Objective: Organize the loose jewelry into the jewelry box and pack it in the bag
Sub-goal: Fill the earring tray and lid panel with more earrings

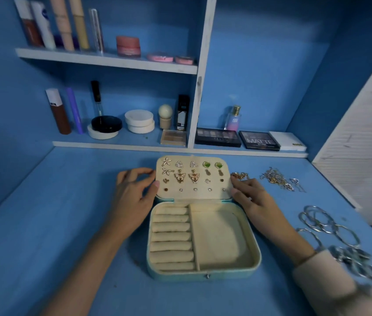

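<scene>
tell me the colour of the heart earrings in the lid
The heart earrings are green, gold-rimmed; best in the head view.

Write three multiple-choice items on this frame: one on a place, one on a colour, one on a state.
1. Where do the loose chains lie?
A) left of the jewelry box
B) on the table, right of the box
C) inside the box

2. What colour are the heart earrings at the top right of the lid?
A) green
B) red
C) black

3. How is the jewelry box?
A) shut
B) open, lid laid back
C) open, lid standing upright

Answers:
1 B, the chains lie on the blue table just beyond the right hand.
2 A, both hearts show green stones.
3 B, the lid lies flat behind the base, and the large compartment is exposed.
</scene>
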A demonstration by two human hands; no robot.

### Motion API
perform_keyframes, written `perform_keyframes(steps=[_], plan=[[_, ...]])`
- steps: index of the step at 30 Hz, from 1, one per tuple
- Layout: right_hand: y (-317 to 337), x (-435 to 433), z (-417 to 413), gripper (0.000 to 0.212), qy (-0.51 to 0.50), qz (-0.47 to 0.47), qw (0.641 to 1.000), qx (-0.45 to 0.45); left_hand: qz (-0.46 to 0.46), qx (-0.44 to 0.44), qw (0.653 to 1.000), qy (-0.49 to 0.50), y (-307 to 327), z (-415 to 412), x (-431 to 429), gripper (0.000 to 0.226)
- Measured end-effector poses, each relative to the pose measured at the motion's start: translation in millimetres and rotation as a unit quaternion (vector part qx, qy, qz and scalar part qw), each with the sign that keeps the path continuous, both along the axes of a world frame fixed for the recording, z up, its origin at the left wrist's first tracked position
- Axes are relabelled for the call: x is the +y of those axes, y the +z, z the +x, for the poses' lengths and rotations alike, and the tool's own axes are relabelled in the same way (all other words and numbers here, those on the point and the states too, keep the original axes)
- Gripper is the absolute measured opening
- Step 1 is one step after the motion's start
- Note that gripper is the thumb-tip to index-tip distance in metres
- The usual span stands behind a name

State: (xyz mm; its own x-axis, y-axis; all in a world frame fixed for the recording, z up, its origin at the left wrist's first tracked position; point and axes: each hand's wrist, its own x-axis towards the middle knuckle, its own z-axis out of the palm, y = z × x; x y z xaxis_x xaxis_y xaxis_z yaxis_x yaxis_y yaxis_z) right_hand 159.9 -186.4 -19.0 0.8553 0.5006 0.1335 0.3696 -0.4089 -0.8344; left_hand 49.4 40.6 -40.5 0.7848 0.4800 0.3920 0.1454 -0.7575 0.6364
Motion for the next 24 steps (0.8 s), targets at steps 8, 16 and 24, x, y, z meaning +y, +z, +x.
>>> perform_keyframes(steps=[8,16,24], plan=[[6,-5,-1,0.037,0.018,-0.072,0.996,-0.053,-0.035,-0.005,0.999,0.021,2,0,1,0.049],[58,-79,44,0.020,0.045,-0.289,0.950,-0.112,-0.033,-0.017,0.999,0.032,2,2,2,0.046],[60,-121,65,0.029,0.049,-0.481,0.869,-0.102,-0.027,-0.022,0.999,0.024,-1,5,5,0.046]])
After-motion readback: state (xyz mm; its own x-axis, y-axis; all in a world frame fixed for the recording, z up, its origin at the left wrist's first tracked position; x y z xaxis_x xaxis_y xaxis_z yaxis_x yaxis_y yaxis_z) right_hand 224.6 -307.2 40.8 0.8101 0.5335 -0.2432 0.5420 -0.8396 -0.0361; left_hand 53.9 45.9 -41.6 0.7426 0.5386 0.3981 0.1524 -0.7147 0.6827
